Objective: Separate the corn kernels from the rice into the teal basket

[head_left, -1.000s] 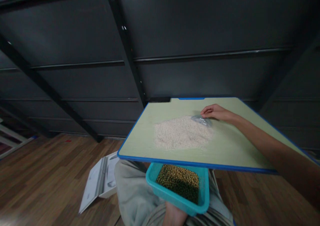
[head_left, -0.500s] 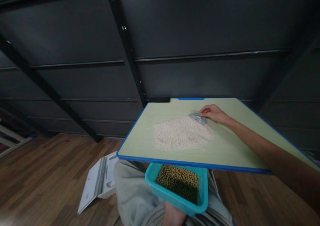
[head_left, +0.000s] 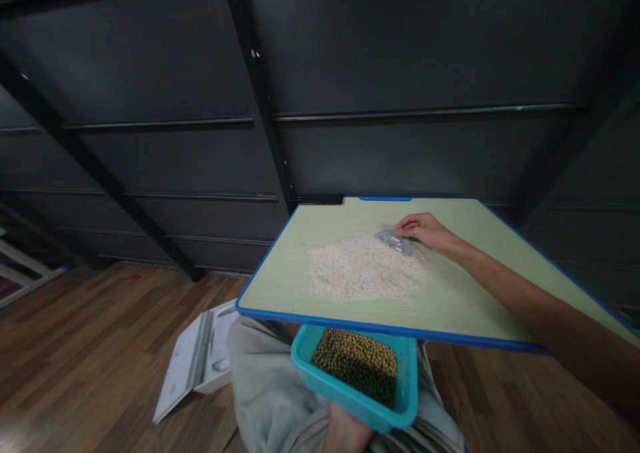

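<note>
A wide layer of whitish rice-like grains [head_left: 367, 266] lies on a pale green board with a blue rim [head_left: 390, 328]. At the layer's far right edge, my right hand [head_left: 423, 229] pinches a small, see-through grey plastic piece [head_left: 395, 241]; its lower part rests against the grains. Below the board's near edge, a turquoise plastic basket [head_left: 355, 401] holds round yellowish and green beans [head_left: 357, 366]. My left hand [head_left: 347, 429] supports this basket from underneath, its fingers hidden by the basket.
Dark metal panels [head_left: 415, 59] rise behind the board. A black block [head_left: 320, 199] sits at its far left corner. On the wooden floor [head_left: 100, 359], an opened white box [head_left: 200, 356] lies left of my grey-clad legs [head_left: 270, 386]. A white frame [head_left: 27, 269] stands further left.
My right hand has shifted slightly left with the plastic piece, which has tilted a little. The view has turned slightly. My left hand and the basket stay in place.
</note>
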The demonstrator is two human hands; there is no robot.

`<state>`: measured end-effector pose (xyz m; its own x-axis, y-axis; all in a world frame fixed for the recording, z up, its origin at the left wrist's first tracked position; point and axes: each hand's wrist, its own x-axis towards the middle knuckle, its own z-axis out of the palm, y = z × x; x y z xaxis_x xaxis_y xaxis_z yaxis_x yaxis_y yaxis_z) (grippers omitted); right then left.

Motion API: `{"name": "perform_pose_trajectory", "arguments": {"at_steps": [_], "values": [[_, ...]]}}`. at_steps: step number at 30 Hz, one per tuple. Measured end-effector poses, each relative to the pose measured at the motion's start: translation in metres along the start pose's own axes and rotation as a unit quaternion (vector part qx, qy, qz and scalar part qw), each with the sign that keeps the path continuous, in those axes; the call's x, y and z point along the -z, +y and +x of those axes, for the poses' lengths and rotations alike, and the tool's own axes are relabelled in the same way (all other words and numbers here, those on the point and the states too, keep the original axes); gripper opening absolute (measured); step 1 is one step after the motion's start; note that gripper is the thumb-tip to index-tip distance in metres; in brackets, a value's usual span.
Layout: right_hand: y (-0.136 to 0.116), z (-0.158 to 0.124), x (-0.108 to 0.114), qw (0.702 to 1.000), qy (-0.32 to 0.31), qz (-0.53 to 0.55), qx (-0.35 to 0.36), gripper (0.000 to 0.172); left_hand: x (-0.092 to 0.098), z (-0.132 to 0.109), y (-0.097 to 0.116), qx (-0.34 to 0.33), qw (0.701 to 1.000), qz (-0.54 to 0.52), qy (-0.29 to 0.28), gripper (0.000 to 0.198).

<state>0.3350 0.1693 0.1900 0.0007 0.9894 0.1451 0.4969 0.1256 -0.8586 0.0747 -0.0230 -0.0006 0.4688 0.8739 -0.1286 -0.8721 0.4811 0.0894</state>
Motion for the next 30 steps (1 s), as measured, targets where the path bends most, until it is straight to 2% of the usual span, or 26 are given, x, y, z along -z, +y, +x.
{"name": "perform_pose_trajectory", "arguments": {"at_steps": [5, 9, 11, 15, 17, 23, 30], "values": [[0.000, -0.004, -0.005, 1.000, -0.003, -0.008, 0.018, 0.011, -0.010, -0.003, 0.000, 0.009, 0.999, 0.010, -0.050, 0.045], [0.003, -0.001, -0.001, 1.000, 0.017, -0.015, 0.014, 0.012, -0.020, -0.003, -0.001, -0.020, 0.997, -0.006, -0.076, 0.046], [0.005, 0.002, 0.003, 0.999, 0.027, -0.016, 0.009, 0.011, -0.022, -0.003, -0.001, -0.021, 0.999, -0.012, -0.045, 0.049], [0.008, 0.005, 0.009, 0.999, 0.043, -0.017, 0.001, 0.009, -0.026, -0.004, -0.001, -0.020, 0.996, -0.018, 0.080, 0.053], [0.009, 0.006, 0.011, 0.999, 0.047, -0.020, -0.001, 0.007, -0.027, -0.004, -0.001, -0.023, 0.995, -0.019, 0.093, 0.051], [0.005, 0.007, 0.017, 0.996, 0.069, -0.046, 0.014, 0.003, -0.029, -0.003, -0.003, -0.016, 0.999, -0.021, -0.026, 0.048], [-0.020, -0.010, 0.028, 0.975, 0.127, -0.151, 0.105, 0.020, -0.003, -0.002, -0.002, -0.004, 0.997, -0.026, -0.066, 0.046]]}}
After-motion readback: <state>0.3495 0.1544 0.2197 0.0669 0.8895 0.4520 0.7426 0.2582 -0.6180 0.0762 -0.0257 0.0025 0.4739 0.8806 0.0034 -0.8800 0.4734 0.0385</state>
